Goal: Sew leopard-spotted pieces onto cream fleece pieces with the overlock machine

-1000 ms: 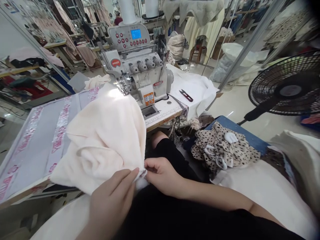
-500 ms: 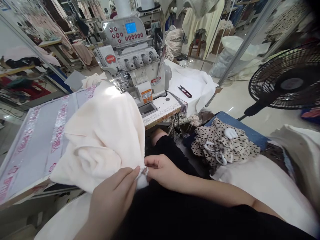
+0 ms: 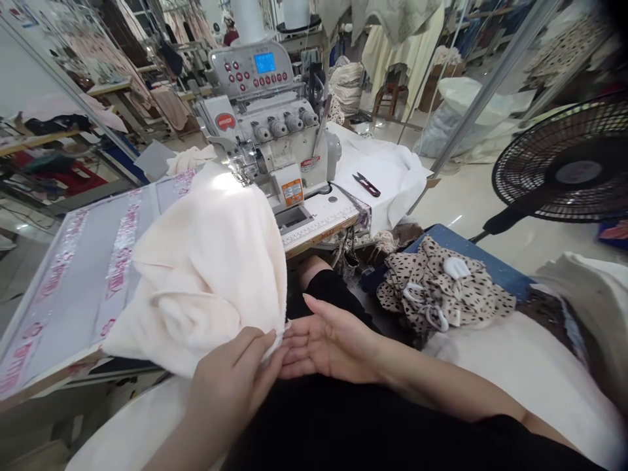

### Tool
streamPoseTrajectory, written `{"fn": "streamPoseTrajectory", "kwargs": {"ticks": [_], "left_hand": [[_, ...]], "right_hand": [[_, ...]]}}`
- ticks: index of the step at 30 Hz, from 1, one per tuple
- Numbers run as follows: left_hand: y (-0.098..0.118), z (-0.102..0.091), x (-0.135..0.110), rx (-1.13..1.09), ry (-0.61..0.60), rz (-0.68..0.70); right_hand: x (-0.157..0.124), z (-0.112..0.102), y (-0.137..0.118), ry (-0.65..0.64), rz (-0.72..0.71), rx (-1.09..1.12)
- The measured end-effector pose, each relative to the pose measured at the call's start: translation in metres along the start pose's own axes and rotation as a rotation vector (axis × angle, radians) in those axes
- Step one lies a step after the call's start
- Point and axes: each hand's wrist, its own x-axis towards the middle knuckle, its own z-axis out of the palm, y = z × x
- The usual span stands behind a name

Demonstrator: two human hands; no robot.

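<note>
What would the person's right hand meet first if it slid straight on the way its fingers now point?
The right hand would probably meet the left hand first, where it holds the edge of the pale cloth; depth is unclear, so the cloth could come first.

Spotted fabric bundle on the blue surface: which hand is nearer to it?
Right. The right hand lies open, apart from the spotted fabric bundle and to its lower left; the left hand, on the pale fleece, is farther left.
</note>
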Motion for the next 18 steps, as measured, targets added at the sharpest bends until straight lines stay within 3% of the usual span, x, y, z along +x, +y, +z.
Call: {"fn": "streamPoseTrajectory", "kwargs": {"ticks": [8, 12, 14, 16, 18], "left_hand": [[-0.006, 0.006, -0.004, -0.022, -0.043, -0.030], [-0.011, 0.010, -0.006, -0.124, -0.054, -0.057], [-0.013, 0.008, -0.006, -0.176, -0.046, -0.061], [-0.013, 0.005, -0.005, -0.194, -0.034, -0.061], [-0.013, 0.002, -0.004, -0.191, -0.020, -0.052]], "right_hand": [[0.002, -0.003, 0.002, -0.058, 0.004, 0.008], [0.002, -0.003, 0.002, -0.033, -0.037, -0.243], [0.001, -0.004, -0.001, 0.101, -0.228, -0.633], [0.000, -0.005, -0.004, 0.273, -0.604, -1.130], [0.002, -0.008, -0.009, 0.312, -0.975, -1.563]]}}
